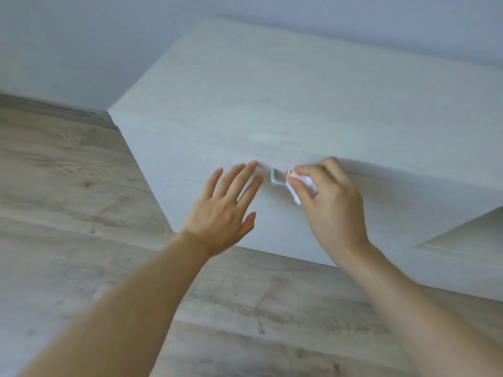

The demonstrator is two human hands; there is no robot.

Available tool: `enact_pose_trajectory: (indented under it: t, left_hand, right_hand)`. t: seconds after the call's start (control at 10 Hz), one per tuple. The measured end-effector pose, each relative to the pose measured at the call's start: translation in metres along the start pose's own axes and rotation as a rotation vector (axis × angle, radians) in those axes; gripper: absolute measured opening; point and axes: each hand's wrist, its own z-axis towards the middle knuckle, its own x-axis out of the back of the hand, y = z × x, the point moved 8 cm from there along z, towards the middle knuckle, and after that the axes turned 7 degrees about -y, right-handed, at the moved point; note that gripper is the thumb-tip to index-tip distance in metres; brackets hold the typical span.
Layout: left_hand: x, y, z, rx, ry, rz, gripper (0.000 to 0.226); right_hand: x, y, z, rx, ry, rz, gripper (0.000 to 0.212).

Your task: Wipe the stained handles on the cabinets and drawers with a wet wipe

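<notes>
Pale wood-look floor (pixel 81 186) meets a low white cabinet (pixel 272 104), where the left hand (pixel 221 210) presses flat and open against the drawer front, likely steadying it, while the right hand (pixel 330 200) pinches the crumpled wet wipe (pixel 299 186) onto the small metal handle (pixel 277 178)

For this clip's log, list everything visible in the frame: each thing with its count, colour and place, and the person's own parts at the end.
Low whitewashed wood-grain cabinet: one, pale grey-white, centre and right, standing on the floor against the wall.
Small metal bar handle: one, silver-grey, on the cabinet front, between the two hands.
Crumpled wet wipe: one, white, pressed against the handle's right end.
Wood-look plank floor: one, grey-brown, left and bottom.
Plain painted wall: one, pale blue-grey, top.
Pale panel with a recessed frame: one, off-white, right edge; what it belongs to is unclear.
Left hand: open, fingers flat on the cabinet front left of the handle.
Right hand: closed on the wipe.
</notes>
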Motion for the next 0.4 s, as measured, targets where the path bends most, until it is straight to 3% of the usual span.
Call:
enact_pose_trajectory:
  t: [0.1,0.2,0.3,0.4]
  left_hand:
    - [0.039,0.001,-0.004,-0.065,-0.192,-0.023,0.065]
    - [0.097,-0.006,0.001,-0.091,-0.299,-0.023,0.064]
    - [0.162,-0.018,0.019,-0.120,-0.399,-0.031,0.060]
    - [0.246,-0.028,0.053,-0.149,-0.408,-0.006,0.058]
  right_hand:
    - [0.020,0.000,0.009,-0.164,-0.288,-0.118,0.014]
    - [0.065,0.003,0.022,-0.311,-0.467,-0.134,0.018]
    - [0.131,-0.002,0.050,-0.453,-0.608,-0.106,0.015]
    - [0.218,-0.015,0.090,-0.519,-0.643,-0.141,0.013]
